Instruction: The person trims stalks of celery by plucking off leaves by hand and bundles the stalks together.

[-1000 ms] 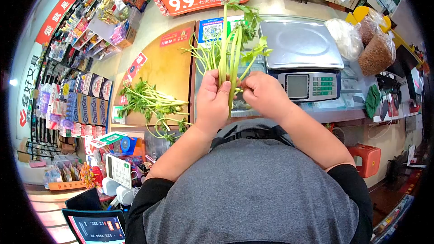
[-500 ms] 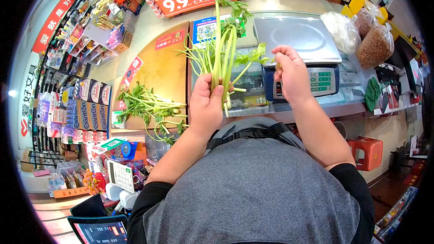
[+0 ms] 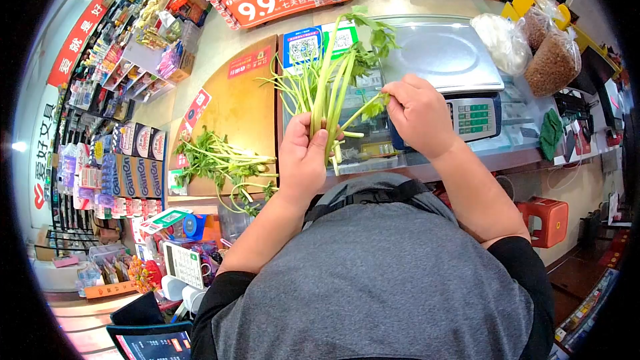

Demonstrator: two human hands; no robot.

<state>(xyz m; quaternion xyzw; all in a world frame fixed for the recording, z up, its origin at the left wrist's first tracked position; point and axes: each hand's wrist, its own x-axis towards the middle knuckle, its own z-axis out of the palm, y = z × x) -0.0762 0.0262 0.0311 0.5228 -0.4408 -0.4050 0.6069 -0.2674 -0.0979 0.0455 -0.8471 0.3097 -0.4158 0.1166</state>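
A bunch of green celery stalks [image 3: 331, 83] stands upright in my left hand [image 3: 303, 163], whose fingers and thumb wrap round the lower stalks. Most leaves are at the top, with bare thin stems fanning out to the left. My right hand [image 3: 420, 120] is closed in a pinch on the leafy tip [image 3: 375, 105] of one celery stalk that sticks out to the right of the bunch. More leafy celery [image 3: 223, 160] lies on the wooden counter [image 3: 250, 107] to the left.
A digital scale [image 3: 443, 57] with a steel pan stands on the glass counter beyond my right hand. Bags of brown goods [image 3: 553, 67] and a white plastic bag [image 3: 503, 43] sit to its right. QR code signs [image 3: 303, 48] lie behind the celery. A red stool [image 3: 543, 221] is at the right.
My right hand has moved left and down, and its fingers have closed on the leafy tip of the side stalk. The top of the bunch leans slightly more to the right.
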